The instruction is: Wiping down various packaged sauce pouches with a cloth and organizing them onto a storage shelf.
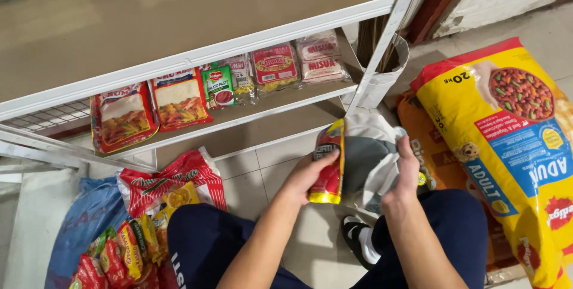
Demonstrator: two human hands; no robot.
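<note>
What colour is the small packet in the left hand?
Red and yellow packet, held by the left hand; the head view shows it best.

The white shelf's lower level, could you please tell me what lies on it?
On the lower level of the white shelf lies a row of flat food packets, red, green and clear. The top board hides whatever lies behind them.

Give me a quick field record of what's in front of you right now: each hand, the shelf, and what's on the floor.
left hand: grips a red and yellow pouch, held upright
right hand: holds a white cloth bag open beside the pouch
shelf: white rack, row of pasta and noodle packets plus a green sauce pouch
floor left: red plastic bag of snack packs
floor right: large yellow dog food sack, lying flat
</note>
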